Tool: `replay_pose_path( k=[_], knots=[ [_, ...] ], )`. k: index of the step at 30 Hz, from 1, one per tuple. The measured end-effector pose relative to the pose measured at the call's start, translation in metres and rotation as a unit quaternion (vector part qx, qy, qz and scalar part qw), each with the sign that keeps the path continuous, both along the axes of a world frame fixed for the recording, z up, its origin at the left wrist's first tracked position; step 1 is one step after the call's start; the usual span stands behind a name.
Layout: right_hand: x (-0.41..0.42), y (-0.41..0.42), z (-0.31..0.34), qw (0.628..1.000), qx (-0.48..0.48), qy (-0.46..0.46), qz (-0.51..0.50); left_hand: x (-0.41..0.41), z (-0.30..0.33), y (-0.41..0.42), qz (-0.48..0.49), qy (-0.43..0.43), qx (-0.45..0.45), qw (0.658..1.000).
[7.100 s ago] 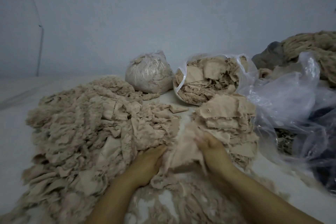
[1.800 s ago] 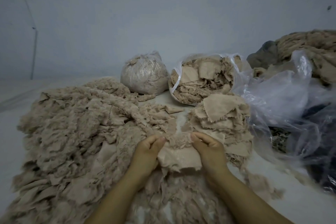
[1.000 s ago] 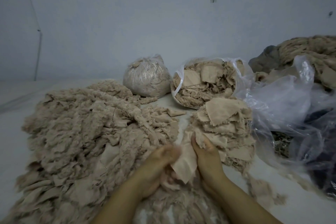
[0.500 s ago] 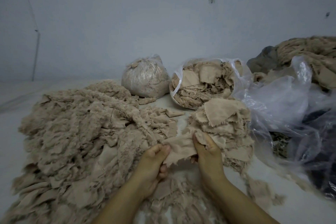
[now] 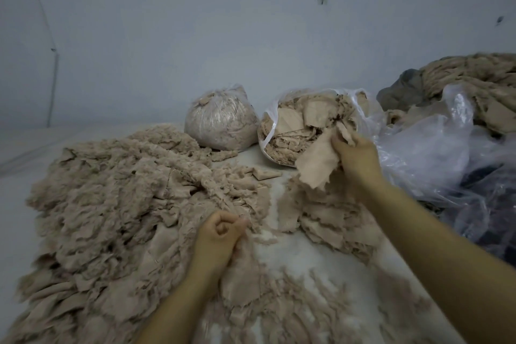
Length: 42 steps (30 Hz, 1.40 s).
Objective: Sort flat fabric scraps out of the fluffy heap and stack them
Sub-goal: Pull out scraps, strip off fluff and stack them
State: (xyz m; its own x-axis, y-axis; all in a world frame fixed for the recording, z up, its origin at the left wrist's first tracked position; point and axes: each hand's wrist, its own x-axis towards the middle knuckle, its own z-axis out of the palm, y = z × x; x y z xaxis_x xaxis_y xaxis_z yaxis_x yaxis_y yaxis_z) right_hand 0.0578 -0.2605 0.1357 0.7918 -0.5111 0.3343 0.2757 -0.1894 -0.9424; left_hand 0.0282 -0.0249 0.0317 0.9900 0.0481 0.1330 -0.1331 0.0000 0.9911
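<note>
A wide fluffy heap (image 5: 111, 204) of beige fabric covers the left of the pale surface. To its right stands the stack of flat scraps (image 5: 329, 218). My right hand (image 5: 354, 153) grips a flat beige scrap (image 5: 315, 167) and holds it in the air above the stack's far end. My left hand (image 5: 220, 234) lies at the heap's near right edge with its fingers curled round a bit of fluffy fabric there. A single small scrap (image 5: 265, 174) lies between heap and stack.
At the back stand a tied plastic bag of fluff (image 5: 220, 123) and an open bag of flat scraps (image 5: 304, 126). Crumpled clear plastic (image 5: 435, 159) lies at the right, with another fabric pile (image 5: 480, 84) behind it. Loose frayed scraps (image 5: 279, 307) lie near me.
My right hand has lifted the flat scrap up and away to the right, over the stack. My left hand has let go of that scrap and stayed at the heap's edge, fingers curled.
</note>
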Motion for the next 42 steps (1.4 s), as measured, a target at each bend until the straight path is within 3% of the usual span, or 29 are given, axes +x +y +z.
replay_pose_path(
  k=[2, 3, 5, 6, 8, 11, 14, 17, 18, 20, 23, 26, 29, 31, 34, 35, 39, 40, 42],
  knots=[
    [0.007, -0.018, 0.014, 0.980, -0.150, 0.092, -0.090, 0.004, -0.003, 0.005, 0.107, -0.048, 0.146, 0.982],
    [0.004, -0.020, 0.014, 0.969, -0.191, 0.092, -0.128, 0.005, -0.004, 0.007, 0.124, -0.052, 0.188, 0.973],
    [-0.009, -0.007, 0.003, 0.971, -0.196, 0.030, -0.132, 0.005, -0.005, 0.008, 0.096, -0.020, 0.223, 0.970],
    [-0.015, 0.007, -0.010, 0.980, -0.181, 0.014, -0.081, 0.005, -0.006, 0.006, 0.076, -0.003, 0.232, 0.970],
    [-0.031, 0.042, -0.045, 0.981, -0.154, 0.074, 0.092, 0.005, -0.007, 0.002, 0.034, 0.027, 0.188, 0.981],
    [-0.045, 0.084, -0.092, 0.941, -0.105, 0.174, 0.271, 0.000, -0.002, -0.001, -0.055, 0.074, -0.001, 0.996],
    [-0.048, 0.096, -0.109, 0.945, -0.050, 0.135, 0.294, -0.003, 0.005, 0.002, -0.110, 0.088, -0.091, 0.986],
    [-0.049, 0.096, -0.111, 0.943, -0.054, 0.123, 0.305, -0.001, 0.012, 0.004, -0.134, 0.118, -0.180, 0.967],
    [-0.053, 0.098, -0.108, 0.940, -0.046, 0.122, 0.315, -0.001, 0.011, 0.003, -0.122, 0.111, -0.184, 0.969],
    [-0.059, 0.101, -0.108, 0.935, -0.006, 0.120, 0.335, -0.003, 0.010, 0.000, -0.077, 0.066, -0.082, 0.991],
    [-0.062, 0.105, -0.110, 0.940, -0.011, 0.118, 0.318, -0.008, 0.007, -0.009, -0.043, 0.006, -0.004, 0.999],
    [-0.060, 0.104, -0.108, 0.967, -0.045, 0.101, 0.231, 0.000, 0.011, -0.002, 0.065, 0.000, -0.097, 0.993],
    [-0.059, 0.089, -0.106, 0.976, 0.010, 0.102, 0.192, 0.011, 0.015, 0.021, 0.149, 0.030, -0.175, 0.973],
    [-0.059, 0.084, -0.105, 0.969, 0.071, 0.096, 0.215, 0.008, 0.014, 0.020, 0.040, 0.046, -0.164, 0.985],
    [-0.061, 0.090, -0.105, 0.960, 0.125, 0.075, 0.238, -0.006, 0.002, -0.005, -0.165, 0.088, -0.107, 0.977],
    [-0.060, 0.090, -0.104, 0.965, 0.132, 0.057, 0.219, -0.007, -0.002, -0.012, -0.175, 0.093, -0.083, 0.977],
    [-0.054, 0.069, -0.094, 0.984, 0.150, 0.018, 0.098, 0.012, -0.003, 0.002, 0.030, 0.106, -0.143, 0.984],
    [-0.053, 0.064, -0.093, 0.985, 0.144, 0.028, 0.091, 0.016, -0.001, 0.008, 0.055, 0.079, -0.118, 0.988],
    [-0.054, 0.064, -0.095, 0.985, 0.120, 0.045, 0.120, 0.014, 0.000, 0.011, 0.082, 0.010, 0.042, 0.996]
  ],
)
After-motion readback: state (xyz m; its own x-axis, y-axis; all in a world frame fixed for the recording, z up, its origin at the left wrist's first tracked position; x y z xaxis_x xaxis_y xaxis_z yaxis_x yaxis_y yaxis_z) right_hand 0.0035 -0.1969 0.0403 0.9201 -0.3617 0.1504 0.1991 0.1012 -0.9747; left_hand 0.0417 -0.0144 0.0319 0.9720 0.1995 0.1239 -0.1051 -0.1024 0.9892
